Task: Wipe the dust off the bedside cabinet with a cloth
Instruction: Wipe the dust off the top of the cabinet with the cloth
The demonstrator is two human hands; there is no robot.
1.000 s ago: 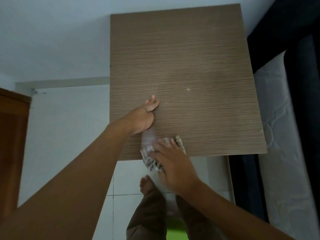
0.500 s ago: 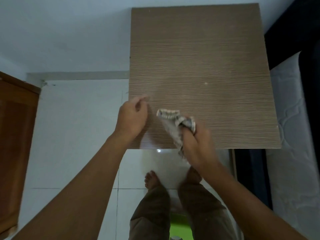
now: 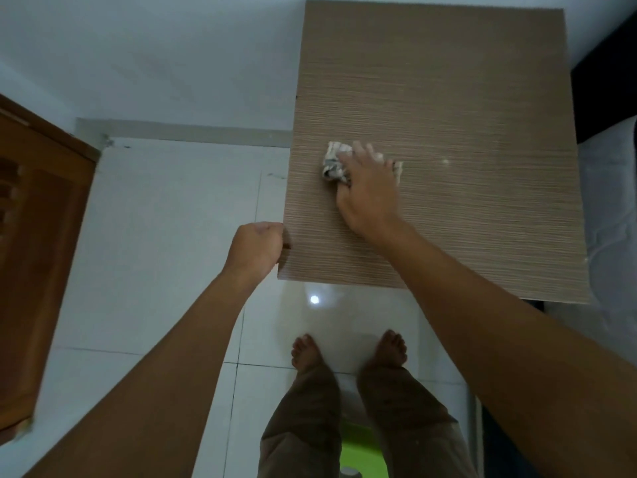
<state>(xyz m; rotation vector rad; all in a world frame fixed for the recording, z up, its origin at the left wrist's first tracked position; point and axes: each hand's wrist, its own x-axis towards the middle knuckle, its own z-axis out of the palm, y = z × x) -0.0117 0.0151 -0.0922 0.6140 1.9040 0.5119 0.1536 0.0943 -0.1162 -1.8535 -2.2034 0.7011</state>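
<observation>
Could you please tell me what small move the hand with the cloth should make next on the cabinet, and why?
I would probably slide the cloth rightward across the bedside cabinet. The right hand presses it near the top's left side, while most of the bare wood, including a pale spot, lies to its right.

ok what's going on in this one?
A person stands at the bedside cabinet, mid-wipe. The right hand presses a crumpled cloth onto the left-middle of the top. The left hand is curled beside the cabinet's left edge, holding nothing visible.
</observation>
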